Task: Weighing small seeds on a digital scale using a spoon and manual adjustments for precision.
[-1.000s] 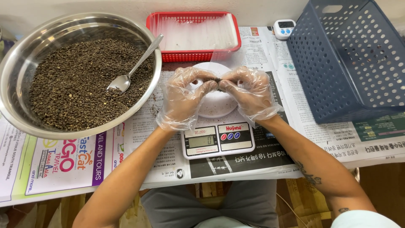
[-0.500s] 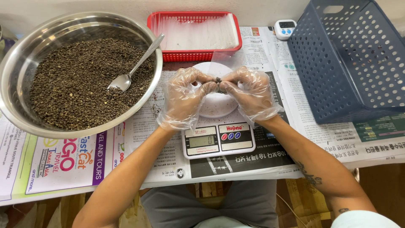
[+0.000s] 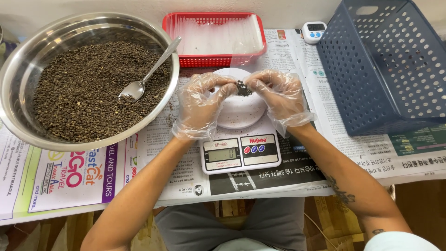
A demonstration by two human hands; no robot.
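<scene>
A wide steel bowl point(image 3: 28, 121) fills the left of the table, loaded with dark, coarse granules point(image 3: 79, 93); a metal spoon point(image 3: 147, 73) lies in them, its scoop down in the heap and its handle slanting up to the bowl's right rim. At the right stands a deep blue perforated basket point(image 3: 371, 93), and nothing shows inside it. Along the back sits a shallow red tray point(image 3: 211, 60) holding a stack of clear plastic bags point(image 3: 218, 37), with a small white timer point(image 3: 314, 31) just beside it. Newspaper sheets point(image 3: 297, 172) cover the tabletop under everything.

In the middle is a digital kitchen scale point(image 3: 241, 151) with a round white dish point(image 3: 239, 111) on its platform. Above that dish the left hand point(image 3: 202, 107) and the right hand point(image 3: 278, 100), both in loose clear gloves, meet fingertip to fingertip. Between them they pinch a small clear packet of dark granules point(image 3: 242, 88), each hand closed on one end of it. The packet's long axis runs roughly left to right, from one hand to the other; the fingers hide its ends, so I cannot tell which way its mouth faces. The hands cover the dish's upper part.
</scene>
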